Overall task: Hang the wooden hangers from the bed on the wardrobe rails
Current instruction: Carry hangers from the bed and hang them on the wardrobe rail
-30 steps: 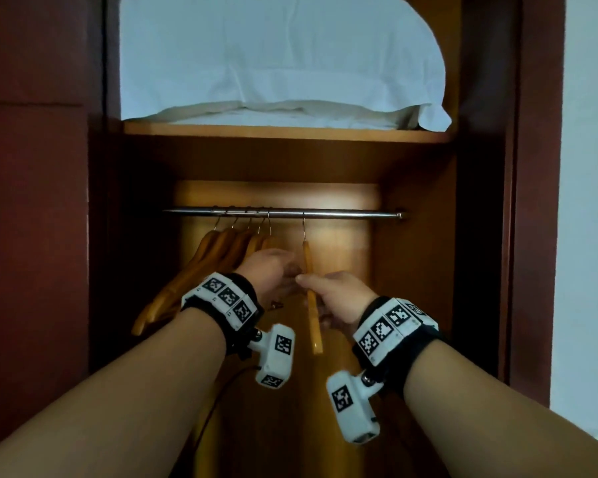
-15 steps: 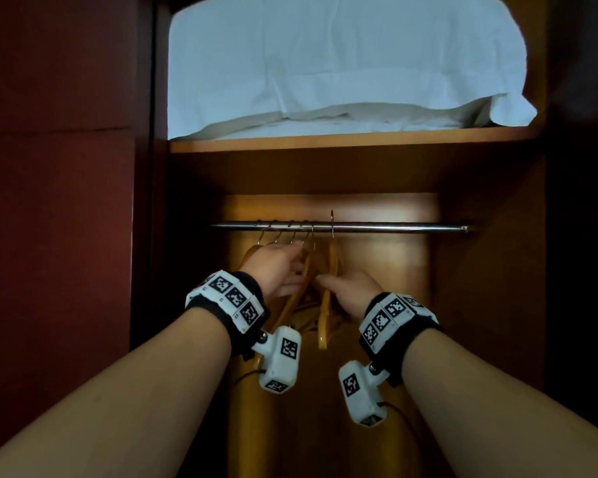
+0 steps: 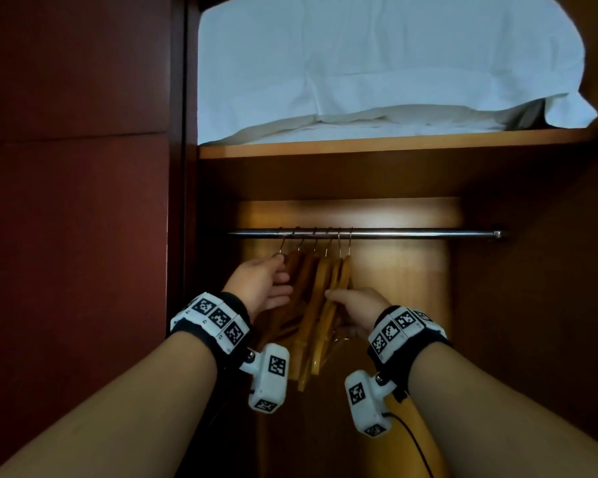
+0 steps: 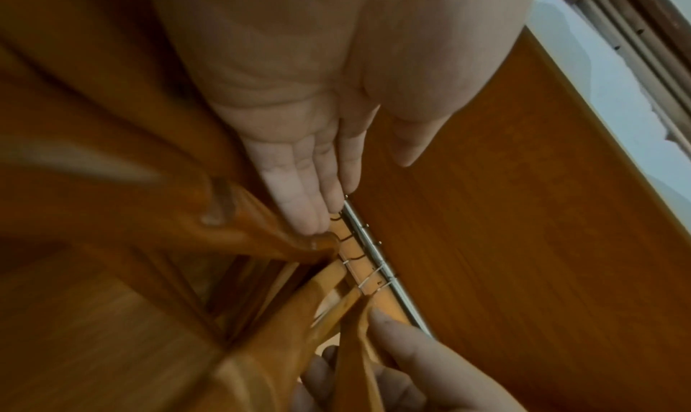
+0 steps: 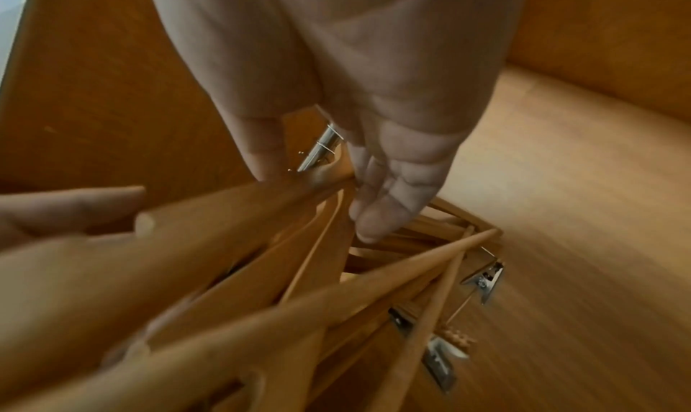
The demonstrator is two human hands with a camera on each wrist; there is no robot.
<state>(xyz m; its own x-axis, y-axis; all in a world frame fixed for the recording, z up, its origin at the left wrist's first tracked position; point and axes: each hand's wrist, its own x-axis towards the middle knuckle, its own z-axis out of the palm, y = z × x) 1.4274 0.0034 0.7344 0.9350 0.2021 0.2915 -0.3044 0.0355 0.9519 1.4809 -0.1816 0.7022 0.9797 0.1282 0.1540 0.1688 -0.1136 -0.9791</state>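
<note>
The wooden hangers (image 3: pixel 320 298) are bunched on the left part of the rail (image 3: pixel 411 233), inside the wardrobe, w/ their hooks over it. Looks like most of the job is done & the step now is tidying the bunch.

To do it well: push slow from both sides, so no hook hops off the rail. Keep the hooks in a row & don't let the metal clips low down snag each other. Slide near the top of the wood, not the bottom, so they don't swing.

Left hand (image 3: pixel 261 282) is spread flat, fingers straight & close together, on the left side of the bunch. Its fingertips (image 4: pixel 308 211) touch the top of the hanger nearest them, just under the rail. Right hand (image 3: pixel 354 307) is on the right side of the bunch, lower down. Its thumb & fingers (image 5: pixel 377 208) pinch the wood of the hanger at the right end.

A white pillow (image 3: pixel 359 70) lies on the shelf (image 3: pixel 394 145) above.
</note>
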